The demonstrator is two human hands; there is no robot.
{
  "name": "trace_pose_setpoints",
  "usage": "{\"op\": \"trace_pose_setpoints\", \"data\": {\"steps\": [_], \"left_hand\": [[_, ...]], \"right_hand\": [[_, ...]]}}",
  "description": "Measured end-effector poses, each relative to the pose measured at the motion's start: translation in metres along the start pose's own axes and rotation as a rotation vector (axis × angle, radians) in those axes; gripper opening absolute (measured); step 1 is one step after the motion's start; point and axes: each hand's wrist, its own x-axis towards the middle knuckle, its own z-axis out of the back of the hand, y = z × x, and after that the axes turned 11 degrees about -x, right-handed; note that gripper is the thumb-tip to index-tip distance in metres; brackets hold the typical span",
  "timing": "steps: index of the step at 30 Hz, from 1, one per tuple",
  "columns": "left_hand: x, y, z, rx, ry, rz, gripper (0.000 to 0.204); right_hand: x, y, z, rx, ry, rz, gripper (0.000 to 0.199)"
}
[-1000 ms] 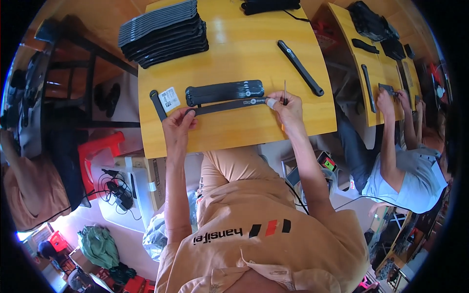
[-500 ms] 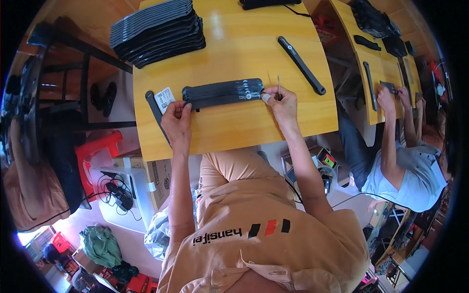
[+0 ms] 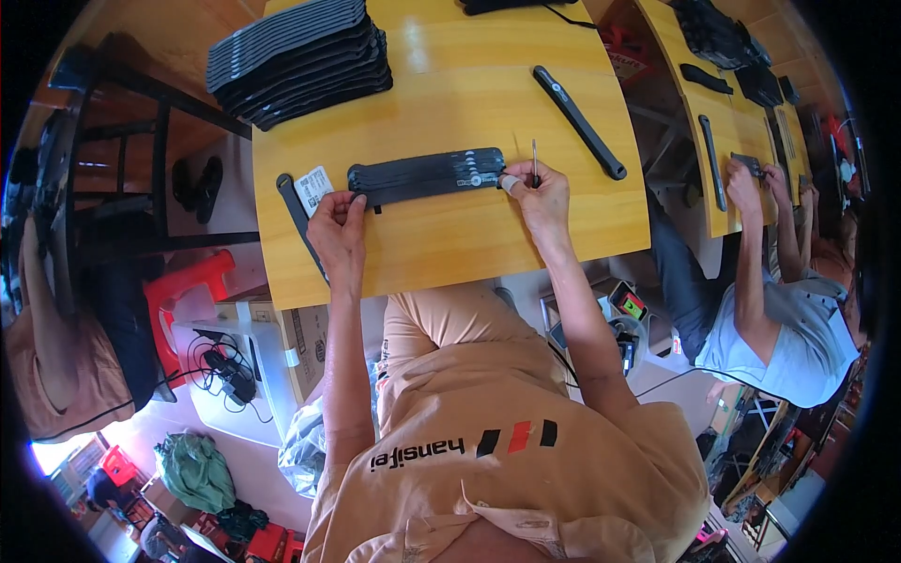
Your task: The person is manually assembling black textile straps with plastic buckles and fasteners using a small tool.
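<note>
A small layered stack of black straps point(image 3: 422, 175) lies across the table in front of me, with pale markings near its right end. My left hand point(image 3: 338, 233) pinches the stack's near left corner between thumb and fingertips. At the right end, the thumb and fingers of my right hand point(image 3: 542, 205) are closed on the stack's edge. A slim pointed tool point(image 3: 535, 161) also sticks up from my right fingers; its exact kind is too small to tell. One finger of that hand has a pale wrap point(image 3: 510, 182). Just left of the stack lies a white printed label point(image 3: 313, 187).
A tall pile of black straps point(image 3: 298, 66) stands at the far left of the wooden table point(image 3: 441, 249). Single black straps lie at the left point(image 3: 300, 220) and right point(image 3: 579, 122). A co-worker's hands point(image 3: 746, 183) work at another table to the right.
The view has shifted very slightly. Both hands keep their hold on the ends of the strap stack, and the slim tool in my right hand stands slightly more upright.
</note>
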Motion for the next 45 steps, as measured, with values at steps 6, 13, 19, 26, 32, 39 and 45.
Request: {"op": "trace_pose_setpoints", "data": {"steps": [6, 13, 19, 26, 32, 39, 45], "left_hand": [[0.002, -0.0003, -0.0003, 0.011, -0.004, 0.002, 0.013], [0.0016, -0.0018, -0.0011, 0.015, -0.012, -0.013, 0.013], [0.0028, 0.001, -0.0014, -0.024, -0.005, 0.006, 0.011], [0.0037, 0.0017, -0.001, -0.002, -0.004, -0.006, 0.012], [0.0024, -0.0014, -0.0024, 0.052, -0.014, -0.023, 0.012], [0.0033, 0.0019, -0.0017, 0.022, -0.009, -0.009, 0.013], [0.0042, 0.0021, -0.0017, 0.039, -0.01, -0.013, 0.013]], "right_hand": [[-0.0008, 0.0009, -0.001, 0.0, -0.019, 0.011, 0.003], [0.0008, -0.0027, -0.0015, 0.025, -0.012, 0.029, 0.003], [0.0011, -0.004, -0.0022, 0.02, -0.023, 0.036, 0.004], [0.0, -0.0017, -0.0022, -0.006, -0.03, 0.026, 0.005], [-0.0004, -0.0008, -0.0025, -0.033, -0.05, 0.041, 0.004], [0.0006, -0.0005, -0.0015, -0.078, -0.052, 0.02, 0.004], [0.0011, -0.0012, -0.0028, -0.081, -0.061, 0.029, 0.005]]}}
